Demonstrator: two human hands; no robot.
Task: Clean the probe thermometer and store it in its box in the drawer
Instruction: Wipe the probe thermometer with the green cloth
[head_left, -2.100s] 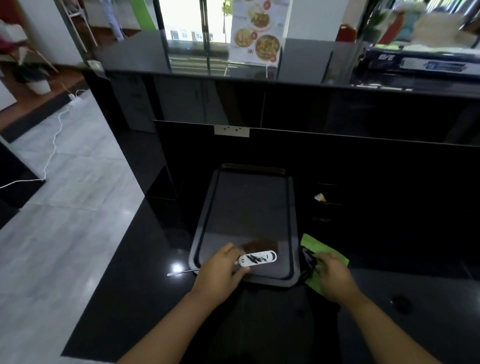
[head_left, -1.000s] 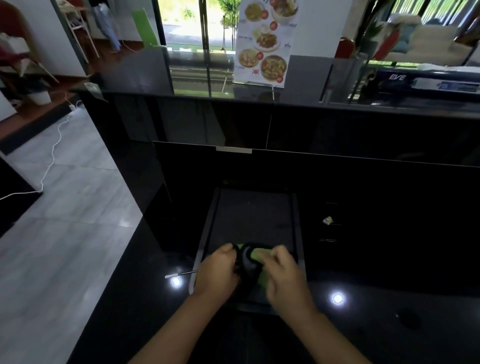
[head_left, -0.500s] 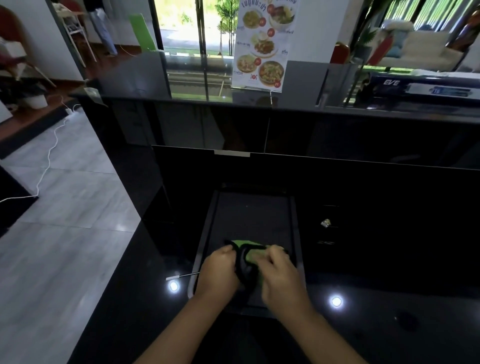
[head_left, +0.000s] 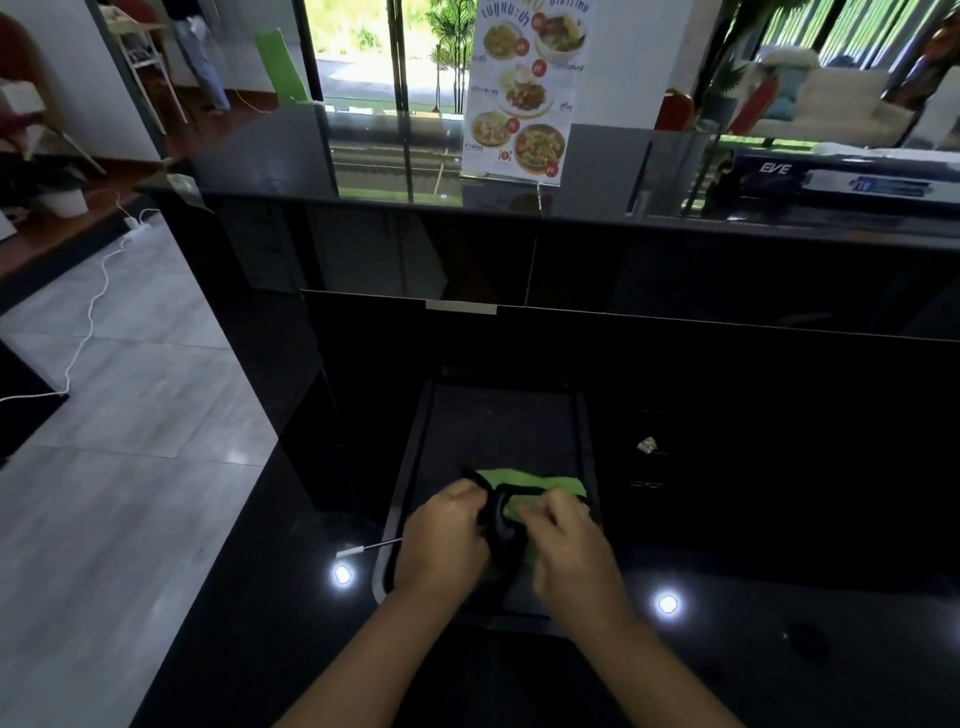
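Both hands work over the near end of a dark tray (head_left: 415, 467) that lies on a glossy black counter (head_left: 779, 597). The left hand (head_left: 441, 535) is curled shut around the body of the probe thermometer; the body itself is hidden under the fingers and the cloth, and only the thin metal probe (head_left: 371, 548) shows, sticking out leftward past the tray's left rim and over the counter. The right hand (head_left: 566, 545) is closed on a green cloth (head_left: 524, 480) with a dark edge, pressing it down against the spot where the left hand holds the thermometer — the two hands are just beside each other, with the dark fold of the cloth between them. The rest of the green cloth spreads out beyond the fingers, on the tray surface. The far half of the tray is bare. A small crumpled, pale scrap (head_left: 647, 445) lies on the counter to the right of the tray, well apart from the hands. Two bright light reflections sit on the counter, one to the left of the left wrist and one to the right of the right wrist. Beyond the work surface rises a higher black counter carrying a standing menu card (head_left: 524, 98) with food pictures.
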